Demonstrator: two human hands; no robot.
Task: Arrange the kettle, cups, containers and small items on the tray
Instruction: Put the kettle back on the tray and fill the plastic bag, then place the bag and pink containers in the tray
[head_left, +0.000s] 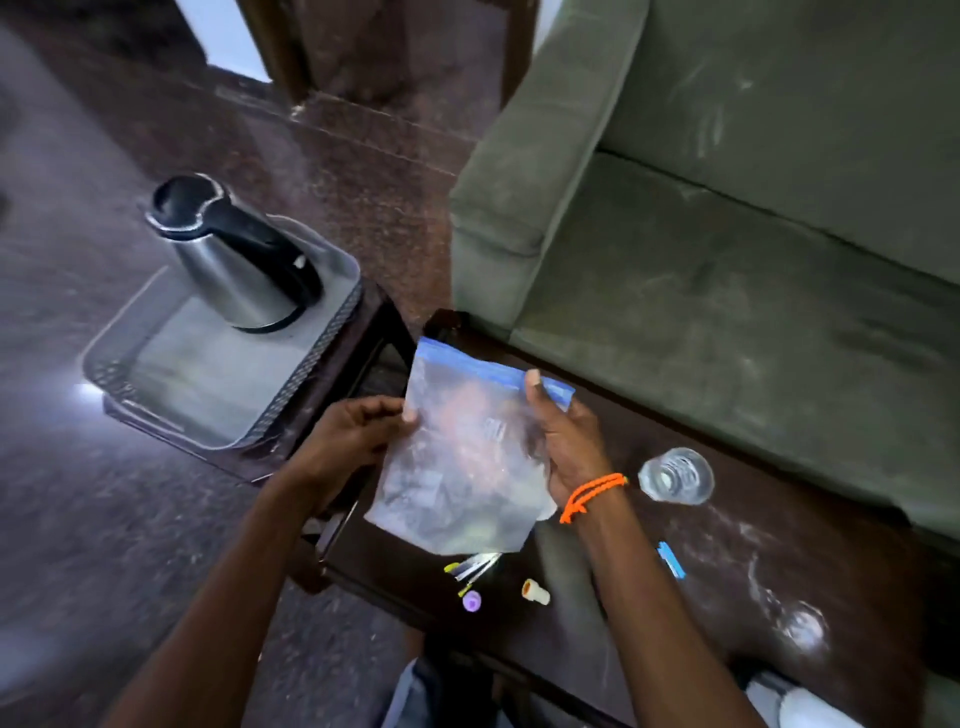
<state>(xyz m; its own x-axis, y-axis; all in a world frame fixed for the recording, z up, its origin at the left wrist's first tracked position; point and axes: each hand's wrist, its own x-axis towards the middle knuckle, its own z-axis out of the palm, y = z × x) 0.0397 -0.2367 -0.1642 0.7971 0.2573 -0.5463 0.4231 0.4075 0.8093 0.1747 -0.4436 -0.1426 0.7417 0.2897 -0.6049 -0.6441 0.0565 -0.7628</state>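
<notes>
Both hands hold a clear zip bag (457, 457) with a blue seal strip above the dark table. My left hand (353, 436) pinches its left edge. My right hand (566, 447), with an orange cord at the wrist, grips the right side near the seal. A steel kettle (234, 260) with a black lid and handle stands at the far end of a grey tray (171, 410) on a small side table. A clear glass cup (675, 475) sits on the table right of my right wrist. Small items lie below the bag: thin sachets (475, 564), a purple cap (471, 601), a small white-and-orange bottle (536, 592).
A blue strip (671, 560) lies on the dark wooden table (727, 597) further right, and another clear glass (802, 626) stands near the right front. A green sofa (727, 234) runs along the table's far side. Dark polished floor lies to the left.
</notes>
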